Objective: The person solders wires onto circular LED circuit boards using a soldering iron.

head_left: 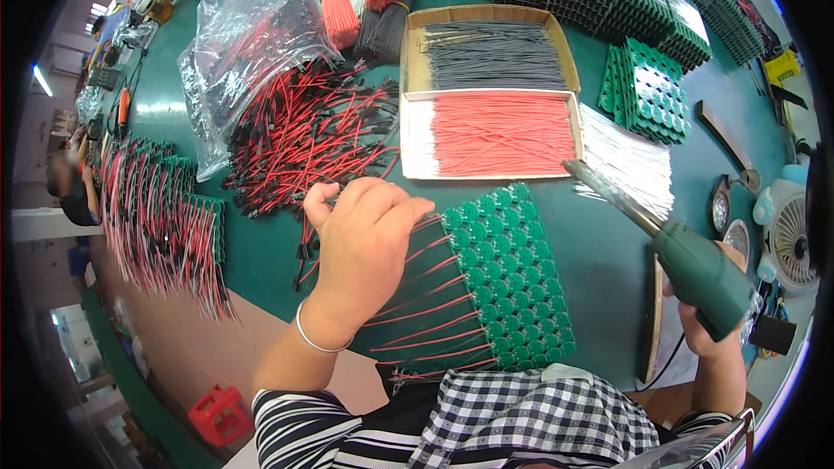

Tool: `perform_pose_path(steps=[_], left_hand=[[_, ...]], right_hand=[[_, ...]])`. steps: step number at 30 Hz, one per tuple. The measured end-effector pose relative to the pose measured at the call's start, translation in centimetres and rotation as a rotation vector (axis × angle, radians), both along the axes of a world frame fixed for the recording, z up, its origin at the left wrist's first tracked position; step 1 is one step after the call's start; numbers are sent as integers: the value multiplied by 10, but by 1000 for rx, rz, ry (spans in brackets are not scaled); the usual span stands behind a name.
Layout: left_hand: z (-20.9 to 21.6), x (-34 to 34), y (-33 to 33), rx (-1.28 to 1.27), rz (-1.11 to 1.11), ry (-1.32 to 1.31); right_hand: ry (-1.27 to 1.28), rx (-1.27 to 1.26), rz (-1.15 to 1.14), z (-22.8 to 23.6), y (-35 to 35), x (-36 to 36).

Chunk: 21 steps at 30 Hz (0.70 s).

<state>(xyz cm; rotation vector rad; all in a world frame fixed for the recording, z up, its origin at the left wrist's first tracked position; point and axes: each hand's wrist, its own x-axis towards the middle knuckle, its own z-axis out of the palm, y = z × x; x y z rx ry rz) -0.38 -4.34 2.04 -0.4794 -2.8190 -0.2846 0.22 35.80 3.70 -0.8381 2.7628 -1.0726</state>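
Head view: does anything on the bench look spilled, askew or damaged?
Yes: loose red leads sprawl in a tangled heap by the clear plastic bag, untidy against the neatly laid red wires in the box. The green board panel near the left hand sits slanted, without visible damage.

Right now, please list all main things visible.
Circuit panel: one, green, lower centre
Hand tool: one, green, lower right
Trays: two, brown and white, centre
Wires: many, black, red, white, centre
Leads: many, red and black, left
Bag: one, clear, over leads
Bundled wires: several, red, white, black, far
Wired panels: several, green, left
Stacked panels: many, green, right
Fan: one, white, right
Stool: one, red, lower left
Table: one, green, underneath
Co-worker: one, far left
Left hand: one, by panel
Right hand: one, on tool
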Motion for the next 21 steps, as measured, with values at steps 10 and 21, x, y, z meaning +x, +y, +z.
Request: perform_pose_path(steps=[10, 21], left_hand=[[-9, 3, -6, -75, 16, 125], [-13, 8, -1, -61, -106, 106]], right_hand=[[-718, -959, -404, -36, -77, 34], [-648, -631, -177, -29, -92, 51]])
